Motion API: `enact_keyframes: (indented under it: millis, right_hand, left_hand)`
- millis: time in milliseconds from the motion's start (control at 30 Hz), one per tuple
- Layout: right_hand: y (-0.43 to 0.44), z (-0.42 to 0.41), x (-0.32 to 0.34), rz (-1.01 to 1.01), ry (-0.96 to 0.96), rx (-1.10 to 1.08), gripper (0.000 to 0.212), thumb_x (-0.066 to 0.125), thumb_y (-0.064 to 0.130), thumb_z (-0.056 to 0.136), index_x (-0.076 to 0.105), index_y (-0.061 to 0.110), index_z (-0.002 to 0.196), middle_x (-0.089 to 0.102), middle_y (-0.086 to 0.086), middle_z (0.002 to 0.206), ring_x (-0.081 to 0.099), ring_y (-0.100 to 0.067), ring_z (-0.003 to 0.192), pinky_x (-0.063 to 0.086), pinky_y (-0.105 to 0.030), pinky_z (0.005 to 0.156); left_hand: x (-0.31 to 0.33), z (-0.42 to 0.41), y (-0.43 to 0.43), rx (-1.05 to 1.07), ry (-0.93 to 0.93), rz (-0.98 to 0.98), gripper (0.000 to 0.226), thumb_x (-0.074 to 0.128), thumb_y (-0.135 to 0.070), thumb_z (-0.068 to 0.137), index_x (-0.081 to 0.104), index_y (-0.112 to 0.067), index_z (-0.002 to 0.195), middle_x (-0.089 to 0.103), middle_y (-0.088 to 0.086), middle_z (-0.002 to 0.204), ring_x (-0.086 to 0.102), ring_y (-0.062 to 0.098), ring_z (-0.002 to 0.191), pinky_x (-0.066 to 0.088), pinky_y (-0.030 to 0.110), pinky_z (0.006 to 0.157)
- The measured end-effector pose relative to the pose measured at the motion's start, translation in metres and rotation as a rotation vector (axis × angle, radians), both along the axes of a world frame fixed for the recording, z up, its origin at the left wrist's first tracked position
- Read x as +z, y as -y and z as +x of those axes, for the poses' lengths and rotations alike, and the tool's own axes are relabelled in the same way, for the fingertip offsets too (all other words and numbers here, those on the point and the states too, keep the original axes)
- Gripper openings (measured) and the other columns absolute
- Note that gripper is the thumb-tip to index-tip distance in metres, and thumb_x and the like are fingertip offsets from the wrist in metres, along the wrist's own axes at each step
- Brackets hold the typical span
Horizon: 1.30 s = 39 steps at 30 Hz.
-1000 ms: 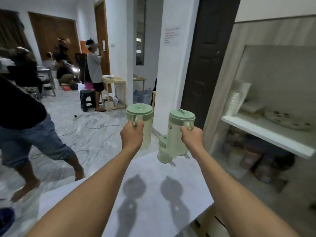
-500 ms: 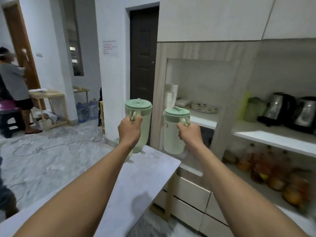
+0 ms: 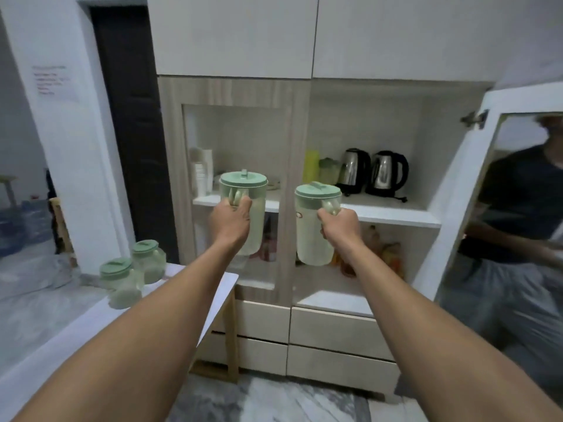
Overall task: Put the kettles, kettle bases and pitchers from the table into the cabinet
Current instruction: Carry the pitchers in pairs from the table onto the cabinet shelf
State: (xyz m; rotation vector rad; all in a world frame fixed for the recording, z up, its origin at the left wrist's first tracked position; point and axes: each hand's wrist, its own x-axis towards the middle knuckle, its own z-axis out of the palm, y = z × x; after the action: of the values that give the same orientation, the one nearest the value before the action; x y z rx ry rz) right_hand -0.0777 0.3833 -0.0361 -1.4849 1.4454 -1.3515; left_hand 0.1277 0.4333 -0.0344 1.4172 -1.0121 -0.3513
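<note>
left hand (image 3: pixel 230 222) clamped on handle of one green-lidded pitcher (image 3: pixel 245 208), right hand (image 3: pixel 338 224) on another (image 3: pixel 313 226); both held upright before the cabinet (image 3: pixel 292 141). two kettles (image 3: pixel 373 172) sat on its shelf. two smaller pitchers (image 3: pixel 134 269) stood near the surface's (image 3: pixel 91 324) far corner.

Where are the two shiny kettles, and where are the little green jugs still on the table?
Left kettle (image 3: pixel 353 170), head view: on its steel body.
Right kettle (image 3: pixel 384 172), head view: on its steel body.
Nearer jug (image 3: pixel 123 284), head view: on its clear belly.
Farther jug (image 3: pixel 150 263), head view: on its clear belly.
</note>
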Motion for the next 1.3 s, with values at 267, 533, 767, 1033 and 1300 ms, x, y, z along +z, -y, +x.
enact_keyframes:
  millis: [267, 533, 767, 1033, 1300]
  right_hand:
    - [0.016, -0.092, 0.018, -0.017, -0.030, -0.184, 0.021, 0.063, 0.033, 0.084, 0.062, 0.017, 0.071, 0.069, -0.005, 0.073, 0.064, -0.024, 0.072, 0.050, -0.037, 0.067]
    - [0.067, -0.144, 0.030, -0.075, 0.040, -0.253, 0.022, 0.061, 0.022, 0.088, 0.056, 0.015, 0.068, 0.058, -0.002, 0.060, 0.055, -0.019, 0.059, 0.045, -0.035, 0.063]
    - [0.122, -0.162, 0.036, -0.086, 0.058, -0.305, 0.020, 0.061, 0.021, 0.088, 0.056, 0.014, 0.070, 0.058, -0.001, 0.058, 0.054, -0.020, 0.059, 0.044, -0.034, 0.063]
    - [0.196, -0.183, 0.029, -0.080, 0.085, -0.297, 0.016, 0.060, 0.019, 0.087, 0.056, 0.011, 0.074, 0.054, -0.004, 0.062, 0.052, -0.016, 0.055, 0.044, -0.034, 0.061]
    - [0.315, -0.211, 0.011, -0.052, 0.072, -0.205, 0.013, 0.060, 0.019, 0.087, 0.057, 0.011, 0.077, 0.054, -0.006, 0.066, 0.051, -0.017, 0.059, 0.042, -0.034, 0.061]
  left_hand:
    - [0.017, -0.081, 0.046, -0.130, 0.031, 0.002, 0.038, 0.054, -0.039, 0.093, 0.068, -0.007, 0.079, 0.065, 0.009, 0.073, 0.057, 0.025, 0.066, 0.039, 0.033, 0.059]
    - [0.026, -0.132, 0.126, -0.303, 0.048, -0.045, 0.036, 0.053, -0.037, 0.097, 0.064, -0.008, 0.078, 0.064, 0.006, 0.075, 0.058, 0.021, 0.067, 0.046, 0.033, 0.059]
    - [0.030, -0.151, 0.200, -0.401, -0.005, -0.045, 0.033, 0.055, -0.034, 0.099, 0.064, -0.007, 0.082, 0.061, 0.006, 0.073, 0.055, 0.020, 0.064, 0.041, 0.028, 0.056]
    - [0.024, -0.178, 0.283, -0.411, -0.015, -0.044, 0.032, 0.057, -0.036, 0.094, 0.060, -0.013, 0.071, 0.060, 0.005, 0.065, 0.056, 0.024, 0.062, 0.045, 0.038, 0.058]
    - [0.002, -0.209, 0.384, -0.348, -0.030, -0.018, 0.033, 0.055, -0.036, 0.096, 0.060, -0.012, 0.073, 0.058, 0.004, 0.063, 0.054, 0.022, 0.059, 0.041, 0.033, 0.054]
